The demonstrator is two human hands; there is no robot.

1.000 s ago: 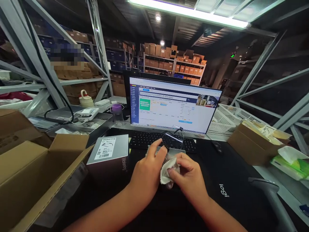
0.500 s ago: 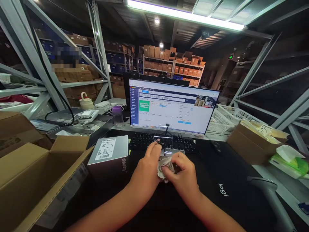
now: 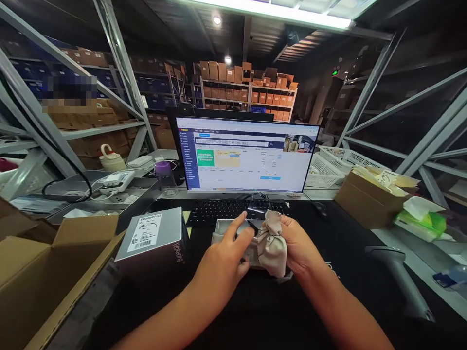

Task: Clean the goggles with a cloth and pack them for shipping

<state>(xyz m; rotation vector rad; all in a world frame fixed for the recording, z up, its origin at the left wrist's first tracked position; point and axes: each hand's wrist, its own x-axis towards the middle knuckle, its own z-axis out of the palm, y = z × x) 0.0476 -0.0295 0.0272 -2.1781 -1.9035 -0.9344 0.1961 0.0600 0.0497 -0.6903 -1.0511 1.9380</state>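
Grey cloth (image 3: pixel 273 253) hides the fingertips of the right hand (image 3: pixel 298 241) holding it.

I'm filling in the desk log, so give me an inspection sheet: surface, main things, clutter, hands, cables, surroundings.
Surface: black mat, keyboard toward its far edge.
Main things: grey-beige cloth; small dark item, partly hidden.
Clutter: silver box and open carton on the left; grey scanner and tissue pack on the right.
Hands: right hand grips the cloth; left hand holds the dark item.
Cables: black cable looped at far left.
Surroundings: lit monitor ahead, shelves of boxes beyond.
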